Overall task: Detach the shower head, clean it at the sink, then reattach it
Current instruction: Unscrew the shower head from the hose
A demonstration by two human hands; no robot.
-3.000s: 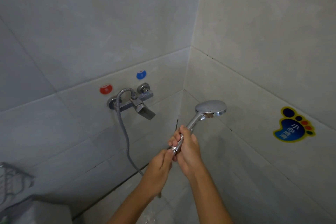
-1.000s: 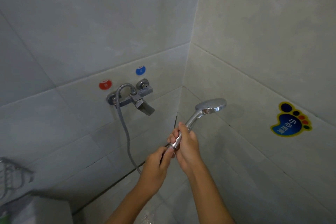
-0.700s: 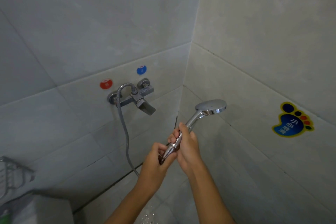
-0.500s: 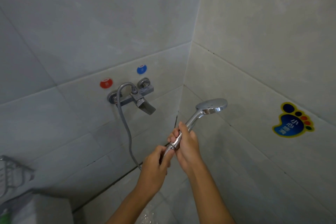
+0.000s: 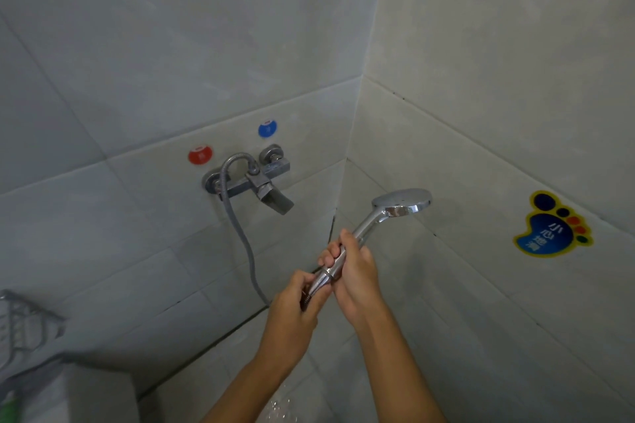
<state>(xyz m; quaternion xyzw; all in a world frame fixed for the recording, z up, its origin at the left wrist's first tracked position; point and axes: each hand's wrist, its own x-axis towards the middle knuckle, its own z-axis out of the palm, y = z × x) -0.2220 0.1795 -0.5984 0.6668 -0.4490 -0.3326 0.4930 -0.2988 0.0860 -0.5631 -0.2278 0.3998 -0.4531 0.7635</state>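
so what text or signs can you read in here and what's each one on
"小心" reads on the blue footprint sticker on the right wall, turned sideways; the smaller characters beside it are too blurred to read.
The red round sticker above the tap bears a white mark, too small to read.
The blue round sticker bears a white mark too, also unreadable.
The shower head shows no brand or text.

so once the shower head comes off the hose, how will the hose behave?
Likely floppy: the hose already hangs in a slack curve from the tap. Once freed it would probably drop and swing toward the wall, so the left hand gripping its end should keep hold. Its ribbed metal skin probably grips better than the shiny shower head.
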